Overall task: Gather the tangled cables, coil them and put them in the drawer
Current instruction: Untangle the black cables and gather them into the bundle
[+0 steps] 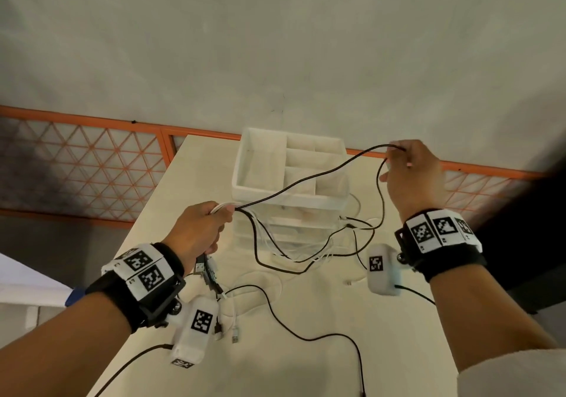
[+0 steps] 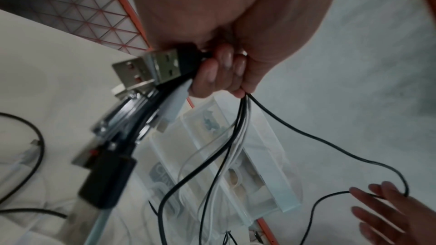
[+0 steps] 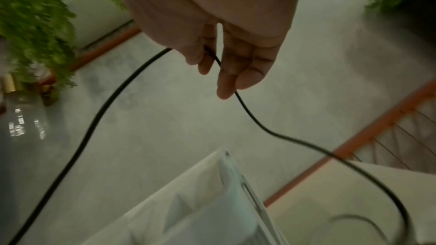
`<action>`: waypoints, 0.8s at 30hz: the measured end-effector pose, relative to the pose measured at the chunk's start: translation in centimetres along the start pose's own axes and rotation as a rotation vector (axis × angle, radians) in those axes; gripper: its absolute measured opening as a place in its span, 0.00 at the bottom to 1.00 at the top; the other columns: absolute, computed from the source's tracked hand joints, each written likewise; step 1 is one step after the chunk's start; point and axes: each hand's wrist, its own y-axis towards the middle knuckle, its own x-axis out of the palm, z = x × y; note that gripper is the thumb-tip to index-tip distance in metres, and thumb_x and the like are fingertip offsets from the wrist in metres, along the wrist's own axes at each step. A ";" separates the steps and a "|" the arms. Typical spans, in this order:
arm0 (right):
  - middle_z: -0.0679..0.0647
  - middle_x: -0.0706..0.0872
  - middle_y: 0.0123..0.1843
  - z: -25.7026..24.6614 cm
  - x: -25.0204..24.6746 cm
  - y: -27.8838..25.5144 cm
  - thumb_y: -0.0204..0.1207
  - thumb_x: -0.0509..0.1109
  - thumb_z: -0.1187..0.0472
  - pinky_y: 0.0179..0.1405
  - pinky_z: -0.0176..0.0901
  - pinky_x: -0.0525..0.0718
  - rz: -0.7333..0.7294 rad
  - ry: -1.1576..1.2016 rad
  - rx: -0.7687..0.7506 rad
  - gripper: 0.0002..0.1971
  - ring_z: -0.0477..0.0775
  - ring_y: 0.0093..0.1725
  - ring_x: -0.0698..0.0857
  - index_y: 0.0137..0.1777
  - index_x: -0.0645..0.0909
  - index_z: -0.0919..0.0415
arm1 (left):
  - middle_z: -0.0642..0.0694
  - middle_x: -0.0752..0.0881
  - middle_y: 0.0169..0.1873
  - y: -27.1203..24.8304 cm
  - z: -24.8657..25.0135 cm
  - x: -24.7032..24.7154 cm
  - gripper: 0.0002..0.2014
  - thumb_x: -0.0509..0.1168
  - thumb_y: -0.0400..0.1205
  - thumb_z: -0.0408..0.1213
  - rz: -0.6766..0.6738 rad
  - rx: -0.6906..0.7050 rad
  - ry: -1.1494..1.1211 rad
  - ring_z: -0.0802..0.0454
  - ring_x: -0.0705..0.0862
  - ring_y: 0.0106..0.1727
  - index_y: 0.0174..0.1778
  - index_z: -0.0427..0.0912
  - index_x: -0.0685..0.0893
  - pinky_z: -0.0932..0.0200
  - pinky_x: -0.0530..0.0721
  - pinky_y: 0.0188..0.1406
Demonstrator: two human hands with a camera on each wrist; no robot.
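Observation:
My left hand point(image 1: 202, 228) grips a bundle of black and white cables point(image 1: 291, 252) above the cream table point(image 1: 306, 350). Their USB plugs point(image 2: 151, 70) stick out below my fist point(image 2: 224, 70). One black cable point(image 1: 309, 182) runs from that fist up to my right hand point(image 1: 410, 176), which pinches it high at the right, above the white drawer unit point(image 1: 288, 163). The wrist view shows this black cable point(image 3: 247, 111) passing between my right fingers point(image 3: 235, 66). Loose loops hang down in front of the drawers point(image 2: 235, 165) and trail on the table.
The drawer unit has an open divided tray point(image 1: 312, 154) on top and stands at the table's far edge. An orange lattice railing point(image 1: 92, 166) runs behind the table. More cable ends point(image 1: 235, 332) lie on the table near me. Green plants point(image 3: 35, 25) stand off to the side.

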 end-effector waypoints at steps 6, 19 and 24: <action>0.45 0.90 0.44 5.2 0.6 -3.1 0.85 0.62 0.54 0.34 0.46 0.84 -0.197 -0.097 0.164 0.08 0.48 0.32 0.90 0.51 0.83 0.44 | 0.50 0.66 0.22 -0.4 0.6 -0.6 0.09 0.65 0.85 0.37 -0.032 0.045 -0.056 0.56 0.62 0.19 0.41 0.36 0.80 0.62 0.61 0.18; 0.58 0.82 0.25 1.5 -1.7 -2.1 0.81 0.71 0.47 0.32 0.46 0.78 -0.167 0.017 0.081 0.21 0.54 0.25 0.78 0.34 0.80 0.65 | 0.51 0.66 0.21 0.2 0.9 1.1 0.11 0.64 0.86 0.37 0.005 0.095 -0.087 0.56 0.62 0.18 0.40 0.36 0.80 0.62 0.62 0.18; 0.48 0.83 0.30 4.8 -0.6 -1.6 0.84 0.62 0.43 0.40 0.53 0.88 -0.208 -0.111 0.207 0.17 0.56 0.33 0.85 0.39 0.84 0.48 | 0.50 0.67 0.22 0.6 0.9 1.1 0.11 0.65 0.85 0.38 0.065 0.088 -0.147 0.56 0.62 0.19 0.39 0.38 0.79 0.62 0.62 0.17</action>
